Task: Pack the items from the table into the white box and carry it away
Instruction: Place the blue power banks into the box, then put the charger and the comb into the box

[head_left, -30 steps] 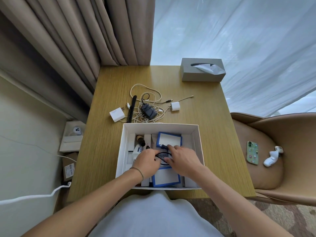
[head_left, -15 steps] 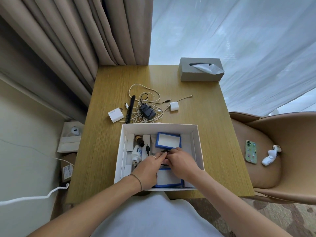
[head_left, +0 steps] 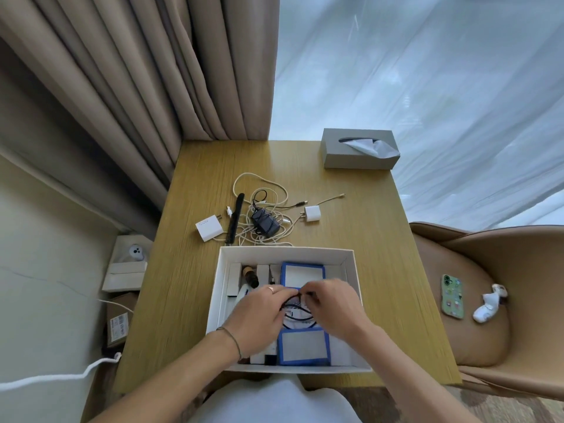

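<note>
Inside the white box [head_left: 351, 261], both hands pinch a black cable [head_left: 297, 309], labels unreadable.

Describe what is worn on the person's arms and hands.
Both forearms are bare, no sleeves in view. The left hand has a pale ring on one finger and a thin dark bracelet round the wrist. The right hand shows no ring, watch or band.

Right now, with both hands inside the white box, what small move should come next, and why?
Probably lay the black cable flat in the white box and let go. The left hand and right hand both pinch it over the blue-edged pieces, so it looks nearly placed, while the chargers and cords behind the box on the table wait to be packed.
</note>
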Tool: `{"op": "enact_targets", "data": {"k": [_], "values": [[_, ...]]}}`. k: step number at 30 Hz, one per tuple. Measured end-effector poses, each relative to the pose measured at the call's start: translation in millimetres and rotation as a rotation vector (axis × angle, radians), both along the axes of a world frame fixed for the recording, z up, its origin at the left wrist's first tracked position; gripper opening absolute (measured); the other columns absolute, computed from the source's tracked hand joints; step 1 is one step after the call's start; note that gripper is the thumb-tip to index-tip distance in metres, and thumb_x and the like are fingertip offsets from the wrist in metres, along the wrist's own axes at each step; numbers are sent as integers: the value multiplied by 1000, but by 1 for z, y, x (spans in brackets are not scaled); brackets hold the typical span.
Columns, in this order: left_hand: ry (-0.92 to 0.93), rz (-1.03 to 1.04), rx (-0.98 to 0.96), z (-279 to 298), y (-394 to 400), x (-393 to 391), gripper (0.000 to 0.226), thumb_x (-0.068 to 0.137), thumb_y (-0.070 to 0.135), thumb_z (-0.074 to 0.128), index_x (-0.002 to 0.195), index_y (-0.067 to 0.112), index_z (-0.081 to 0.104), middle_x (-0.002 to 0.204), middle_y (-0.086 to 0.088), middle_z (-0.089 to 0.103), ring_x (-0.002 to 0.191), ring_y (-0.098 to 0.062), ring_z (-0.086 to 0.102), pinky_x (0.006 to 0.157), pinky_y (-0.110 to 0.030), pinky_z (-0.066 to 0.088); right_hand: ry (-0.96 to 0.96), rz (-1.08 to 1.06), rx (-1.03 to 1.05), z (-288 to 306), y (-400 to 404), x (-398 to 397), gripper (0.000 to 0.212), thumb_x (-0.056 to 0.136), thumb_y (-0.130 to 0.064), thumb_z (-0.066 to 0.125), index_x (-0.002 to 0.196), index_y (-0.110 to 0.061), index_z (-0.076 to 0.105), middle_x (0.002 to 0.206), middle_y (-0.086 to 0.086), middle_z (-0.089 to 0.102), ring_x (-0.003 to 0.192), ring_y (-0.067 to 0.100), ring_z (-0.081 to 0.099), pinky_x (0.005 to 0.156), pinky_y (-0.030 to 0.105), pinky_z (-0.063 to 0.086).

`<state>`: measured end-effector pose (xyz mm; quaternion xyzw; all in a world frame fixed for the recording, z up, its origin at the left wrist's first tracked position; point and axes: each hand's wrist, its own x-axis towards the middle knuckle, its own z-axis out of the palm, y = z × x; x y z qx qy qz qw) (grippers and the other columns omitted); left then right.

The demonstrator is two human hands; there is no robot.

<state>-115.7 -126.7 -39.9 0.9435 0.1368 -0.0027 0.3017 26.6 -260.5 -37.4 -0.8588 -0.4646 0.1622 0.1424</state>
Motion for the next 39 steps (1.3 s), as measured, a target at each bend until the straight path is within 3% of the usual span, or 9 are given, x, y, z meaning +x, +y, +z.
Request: {"op": "enact_targets", "data": {"k": [3, 10, 14, 19, 25, 31, 35, 39], "values": [[-85, 69, 6, 20, 21, 10, 51, 96, 15, 52, 145, 30, 47, 135, 9, 60, 126, -6, 50, 105, -18, 38, 21, -96, 125, 25, 14, 19, 22, 97, -24, 58, 107, -25, 77, 94, -8, 79, 83, 13, 71, 77, 31, 58], [-140, 200, -7, 41, 68, 43, 48, 95, 11, 52, 139, 29, 53, 134, 10, 60, 124, -4, 51, 101, -14, 39, 132, -276, 266, 48, 64, 76, 21, 96, -19, 59, 105, -23, 78, 97, -9, 77, 78, 6, 67, 69, 24, 56], [-100, 233, -37, 38, 88, 57, 46, 96, 13, 54, 138, 31, 54, 132, 12, 60, 120, -1, 50, 97, -11, 38, 126, -338, 153, 30, 96, 115, 25, 95, -18, 55, 110, -20, 75, 106, 0, 76, 91, 16, 68, 73, 31, 55], [-44, 275, -72, 29, 110, 62, 44, 95, 14, 53, 135, 33, 56, 129, 15, 60, 121, -1, 52, 100, -18, 44, 49, -282, -83, -14, 125, 151, 38, 92, -13, 58, 130, -19, 62, 127, 6, 63, 114, 26, 60, 86, 34, 50], [51, 291, -62, 19, 134, 54, 42, 96, 16, 52, 133, 36, 57, 124, 21, 59, 116, 5, 49, 100, -18, 43, -136, -155, -251, -56, 151, 166, 24, 93, -2, 52, 114, -10, 60, 110, 12, 56, 99, 30, 59, 70, 34, 43], [144, 387, -110, 9, 161, 47, 40, 96, 13, 53, 130, 33, 60, 125, 14, 62, 118, 0, 54, 91, -9, 40, -191, -114, -299, -76, 164, 169, 22, 95, -1, 55, 113, -11, 61, 109, 9, 55, 94, 25, 54, 75, 35, 49], [220, 488, -158, -2, 179, 51, 37, 95, 12, 52, 125, 32, 62, 118, 10, 65, 106, -4, 59, 74, -9, 42, -17, -236, -188, -65, 170, 164, 18, 93, -15, 60, 111, -14, 64, 110, 7, 62, 87, 20, 52, 74, 31, 48], [283, 553, -109, -18, 193, 62, 33, 94, 11, 50, 118, 30, 64, 110, 11, 64, 88, -2, 59, 62, -13, 41, 469, -422, 60, -37, 171, 144, 36, 89, -29, 70, 121, -13, 65, 113, 6, 69, 93, 18, 64, 69, 26, 52]]}}
